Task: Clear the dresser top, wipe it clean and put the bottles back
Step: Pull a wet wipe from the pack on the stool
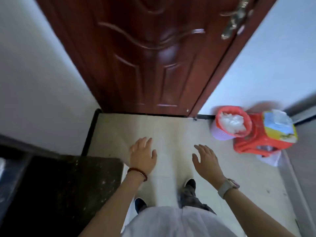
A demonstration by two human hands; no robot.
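Head view, looking down at a pale tiled floor [171, 127] before a closed red-brown door [145, 57]. Two hands are held out above the floor, palms down: the left hand [142, 153], with a bead bracelet [137, 172] at the wrist, and the right hand [206, 159], with a watch [227, 185] at the wrist. The fingers of both are spread and released; nothing is grasped. Two containers are seen at the floor's far right edge, against the wall. One bin [230, 123], lined with a red bag, is filled with crumpled white plastic or paper. Just beside it, one red stool [253, 141] carries a multicoloured pack [278, 125] topped with clear plastic; its contents cannot be told. One clear bag [271, 159] lies on the floor under the stool's near edge. One dark speckled surface [68, 185] is seen at the lower left, its corner near the left hand. Two dark shoes [189, 183] are seen below. Dresser top and bottles are out of view.
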